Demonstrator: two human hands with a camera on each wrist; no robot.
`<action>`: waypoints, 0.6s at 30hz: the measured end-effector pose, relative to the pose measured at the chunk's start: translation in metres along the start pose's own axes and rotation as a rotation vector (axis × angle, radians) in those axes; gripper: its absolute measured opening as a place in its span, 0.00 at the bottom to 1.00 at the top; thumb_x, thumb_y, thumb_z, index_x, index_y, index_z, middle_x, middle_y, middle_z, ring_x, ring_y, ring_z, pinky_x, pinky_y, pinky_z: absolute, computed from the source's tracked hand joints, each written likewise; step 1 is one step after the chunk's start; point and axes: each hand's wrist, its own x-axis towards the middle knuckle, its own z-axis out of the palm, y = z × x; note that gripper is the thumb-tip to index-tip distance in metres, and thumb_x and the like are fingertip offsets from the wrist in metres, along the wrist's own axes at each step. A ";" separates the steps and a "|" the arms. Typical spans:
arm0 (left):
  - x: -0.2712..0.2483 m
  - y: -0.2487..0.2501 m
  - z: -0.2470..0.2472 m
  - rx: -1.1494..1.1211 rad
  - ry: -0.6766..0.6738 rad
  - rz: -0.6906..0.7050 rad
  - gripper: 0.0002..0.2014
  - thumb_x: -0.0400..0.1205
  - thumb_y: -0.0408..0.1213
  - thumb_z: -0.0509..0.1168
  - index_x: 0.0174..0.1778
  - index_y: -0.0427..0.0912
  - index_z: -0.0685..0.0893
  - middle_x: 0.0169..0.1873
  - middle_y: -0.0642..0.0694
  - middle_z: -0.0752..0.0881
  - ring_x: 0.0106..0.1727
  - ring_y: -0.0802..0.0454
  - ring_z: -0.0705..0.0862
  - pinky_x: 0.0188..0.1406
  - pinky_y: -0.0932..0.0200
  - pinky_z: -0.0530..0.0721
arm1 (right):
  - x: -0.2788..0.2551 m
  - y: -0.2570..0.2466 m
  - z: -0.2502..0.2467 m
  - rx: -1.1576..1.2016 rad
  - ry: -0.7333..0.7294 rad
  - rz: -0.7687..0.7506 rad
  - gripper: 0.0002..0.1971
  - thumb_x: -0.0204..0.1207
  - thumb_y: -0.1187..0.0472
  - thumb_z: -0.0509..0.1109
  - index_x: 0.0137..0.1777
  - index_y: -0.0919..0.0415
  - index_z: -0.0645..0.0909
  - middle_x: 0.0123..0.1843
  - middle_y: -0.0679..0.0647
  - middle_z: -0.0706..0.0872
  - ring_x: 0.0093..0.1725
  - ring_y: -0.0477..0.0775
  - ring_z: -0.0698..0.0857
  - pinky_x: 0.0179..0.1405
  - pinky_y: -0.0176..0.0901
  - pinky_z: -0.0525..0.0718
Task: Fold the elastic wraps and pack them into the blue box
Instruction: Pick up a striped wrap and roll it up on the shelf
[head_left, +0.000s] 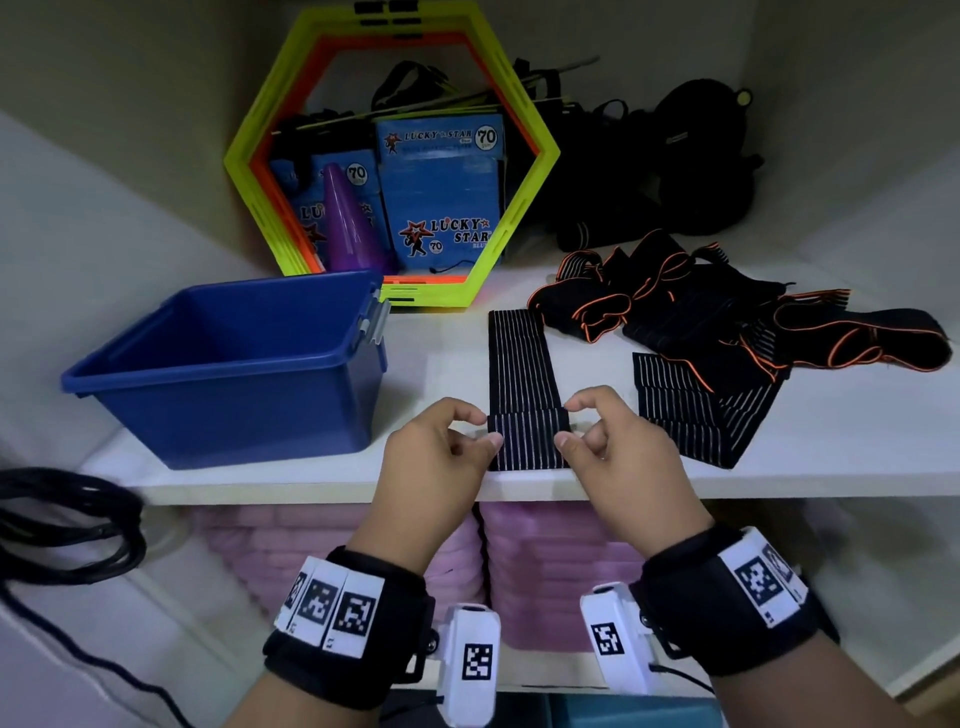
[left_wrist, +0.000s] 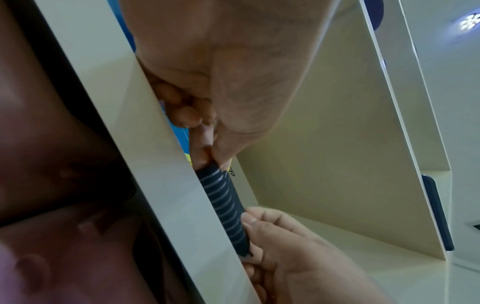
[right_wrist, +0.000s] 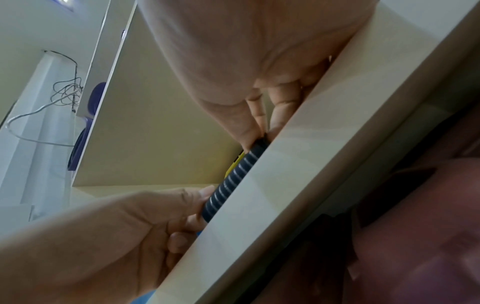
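A: The elastic wrap (head_left: 524, 384), black with thin pale stripes, lay flat on the white shelf (head_left: 291, 480) in the head view, its near end folded over at the front edge. The left hand (head_left: 436, 457) pinched the fold's left side and the right hand (head_left: 618, 452) pinched its right side.

B: And the blue box (head_left: 234, 374)?

A: It stood open just left of the wrap, nothing visible inside. A pile of more wraps (head_left: 727, 332), some edged in orange, lay to the right.

B: What did the left wrist view show?

A: The left hand (left_wrist: 233, 82) gripped one end of the rolled fold (left_wrist: 226, 209) against the shelf edge (left_wrist: 166, 185); the right hand (left_wrist: 291, 246) held the other end.

B: And the right wrist view?

A: The same from the other side: the right hand (right_wrist: 246, 72) pinched the wrap (right_wrist: 233, 181), and the left hand (right_wrist: 130, 226) held it by thumb and fingers.
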 end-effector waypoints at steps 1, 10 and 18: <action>0.001 0.001 0.000 0.016 -0.001 0.011 0.07 0.78 0.44 0.76 0.48 0.55 0.85 0.26 0.47 0.88 0.25 0.63 0.80 0.32 0.65 0.75 | 0.001 0.000 0.001 -0.043 -0.010 -0.010 0.11 0.79 0.50 0.69 0.59 0.38 0.75 0.28 0.44 0.84 0.40 0.48 0.85 0.52 0.58 0.83; 0.010 -0.006 0.000 0.264 -0.043 0.273 0.07 0.78 0.40 0.75 0.51 0.48 0.94 0.46 0.54 0.87 0.42 0.65 0.83 0.50 0.73 0.78 | -0.002 -0.004 0.006 -0.243 -0.026 -0.056 0.10 0.81 0.51 0.65 0.57 0.42 0.87 0.53 0.42 0.81 0.57 0.52 0.78 0.53 0.55 0.76; 0.002 -0.009 -0.008 0.374 -0.247 0.287 0.35 0.67 0.61 0.79 0.71 0.57 0.83 0.65 0.61 0.85 0.64 0.62 0.76 0.68 0.62 0.77 | 0.001 0.004 -0.013 -0.286 -0.250 -0.130 0.32 0.71 0.27 0.60 0.71 0.40 0.78 0.66 0.35 0.81 0.62 0.47 0.76 0.62 0.57 0.77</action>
